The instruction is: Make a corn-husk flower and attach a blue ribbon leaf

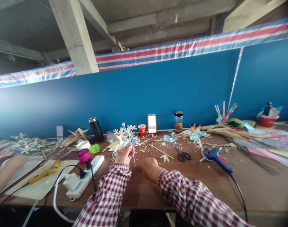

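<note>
My left hand [124, 154] is closed in a pinch on a thin-stemmed craft flower. Light blue pieces [133, 141] show at its top, and the bare stem [134, 160] sticks out below my fingers. Right behind it is a bunch of pale dried-husk flowers [126, 128]; how far these belong to the held piece I cannot tell. My right hand [150, 168] rests low over the brown table, curled into a fist with its back towards me. Whatever is inside those fingers is hidden. Scissors [182, 154] with black handles lie to its right.
A blue glue gun [217, 159] lies right; a yellow glue gun [46, 172] and power strip [87, 176] lie left. Along the back stand a black flask [96, 130], red paper cup [142, 130] and jar [178, 122]. Another person's hands [16, 162] are far left. Husk scraps litter the table.
</note>
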`<state>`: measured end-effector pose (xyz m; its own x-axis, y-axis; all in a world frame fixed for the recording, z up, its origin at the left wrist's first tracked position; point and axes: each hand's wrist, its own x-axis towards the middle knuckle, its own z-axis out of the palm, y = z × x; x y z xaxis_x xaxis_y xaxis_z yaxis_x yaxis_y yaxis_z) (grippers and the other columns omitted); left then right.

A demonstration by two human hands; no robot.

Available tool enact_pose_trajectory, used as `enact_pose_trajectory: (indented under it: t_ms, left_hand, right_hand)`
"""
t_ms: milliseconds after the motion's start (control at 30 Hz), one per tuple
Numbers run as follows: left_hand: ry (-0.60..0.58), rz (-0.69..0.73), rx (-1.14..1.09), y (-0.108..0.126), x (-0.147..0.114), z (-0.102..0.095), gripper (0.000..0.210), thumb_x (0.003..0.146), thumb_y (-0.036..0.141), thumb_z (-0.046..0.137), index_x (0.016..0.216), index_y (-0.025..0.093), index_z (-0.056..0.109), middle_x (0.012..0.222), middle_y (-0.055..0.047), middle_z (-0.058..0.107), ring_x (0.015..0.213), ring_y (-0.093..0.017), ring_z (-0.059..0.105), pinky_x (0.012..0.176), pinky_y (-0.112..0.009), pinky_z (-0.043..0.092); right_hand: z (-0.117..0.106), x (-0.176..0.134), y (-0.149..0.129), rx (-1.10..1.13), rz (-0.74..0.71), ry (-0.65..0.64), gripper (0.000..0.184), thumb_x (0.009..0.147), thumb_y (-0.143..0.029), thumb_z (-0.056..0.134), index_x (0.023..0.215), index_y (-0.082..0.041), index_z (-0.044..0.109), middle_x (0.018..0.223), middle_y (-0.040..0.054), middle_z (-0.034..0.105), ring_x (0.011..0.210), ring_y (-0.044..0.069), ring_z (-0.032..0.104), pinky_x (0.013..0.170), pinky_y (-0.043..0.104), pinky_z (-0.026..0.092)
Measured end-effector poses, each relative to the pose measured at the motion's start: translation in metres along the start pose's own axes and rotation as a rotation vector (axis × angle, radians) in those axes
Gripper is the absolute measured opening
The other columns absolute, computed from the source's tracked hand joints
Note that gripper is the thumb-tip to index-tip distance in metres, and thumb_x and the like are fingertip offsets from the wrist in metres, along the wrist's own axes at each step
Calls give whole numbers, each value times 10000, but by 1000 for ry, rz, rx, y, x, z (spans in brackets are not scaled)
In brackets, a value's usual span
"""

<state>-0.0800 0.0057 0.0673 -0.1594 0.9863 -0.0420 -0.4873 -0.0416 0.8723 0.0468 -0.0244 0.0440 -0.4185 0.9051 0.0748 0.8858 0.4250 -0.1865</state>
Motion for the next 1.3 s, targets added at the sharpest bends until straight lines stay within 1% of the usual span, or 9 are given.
enact_pose_trajectory:
  t_ms: [133,300,467,667,767,867,1033,1167,1300]
  left_hand:
    - [20,-13,16,-6,1,0,151,763,44,544,672,134,625,612,-35,621,533,-78,569,535,-169,481]
    - [30,-55,24,-20,-3,11,148,762,47,549,656,125,617,589,-20,620,509,-72,568,517,-164,475]
    - [6,-85,43,-33,-9,24,95,712,47,608,660,125,623,560,-16,626,482,-75,569,467,-158,461]
    - [54,-100,-16,-44,-4,20,90,690,55,637,642,129,620,546,-3,637,462,-68,578,470,-150,466]
    - [72,-123,-24,-52,-3,18,77,699,60,640,669,128,621,557,1,642,472,-71,591,466,-147,474]
    - [61,-154,-26,-61,-4,19,67,709,57,642,707,117,613,574,-6,643,490,-74,601,466,-148,490]
    - [2,-186,-43,-71,-7,23,66,714,64,647,717,105,595,590,-16,637,493,-69,595,465,-149,503]
    - [-28,-205,-14,-75,-9,26,53,714,78,653,705,106,608,581,-6,631,472,-53,575,463,-139,499]
    - [-34,-223,14,-76,-12,26,59,723,79,641,675,108,621,562,-2,625,456,-48,563,452,-131,486]
  right_hand:
    - [-3,-13,22,5,66,86,269,782,-98,469,1028,-68,575,841,182,680,798,266,662,633,327,503]
    - [7,-21,35,23,88,101,253,766,-47,465,971,-91,606,792,153,691,755,245,666,632,298,481]
    - [7,-24,39,80,95,161,196,814,-132,453,851,-108,644,816,148,686,774,238,655,651,286,459]
    - [2,-36,52,144,65,211,166,798,-186,494,777,-149,655,782,94,687,758,190,638,660,240,421]
    - [-4,-40,70,162,52,261,202,832,-196,448,843,-183,649,849,63,685,803,167,620,687,224,396]
    - [-13,-43,98,147,137,325,209,838,-198,440,910,-208,635,907,52,673,846,168,602,693,224,370]
    - [-23,-48,134,77,284,268,229,851,-216,411,848,-191,638,838,61,657,769,168,589,615,229,328]
    - [-19,-48,139,73,296,237,194,821,-200,445,811,-181,637,802,62,651,735,167,586,588,232,313]
    - [-10,-47,137,73,266,223,134,768,-190,522,843,-196,632,819,55,652,754,176,585,596,235,314]
